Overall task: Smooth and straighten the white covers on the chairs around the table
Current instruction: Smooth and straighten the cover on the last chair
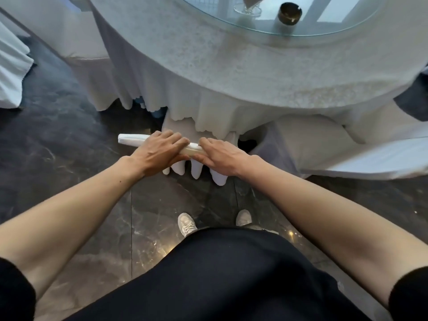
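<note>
A chair in a white cover stands pushed in under the round table, and I look down on the top edge of its back. My left hand and my right hand lie side by side on that top edge, fingers over the far side, thumbs on the near side, gripping the cloth. The cover's pleated skirt hangs below my hands. Another white-covered chair stands to the right, and a third at the far left.
The round table wears a white cloth hanging in folds and carries a glass turntable with a dark ashtray. The floor is dark marble. More white drapery hangs at the left edge. My shoes stand below.
</note>
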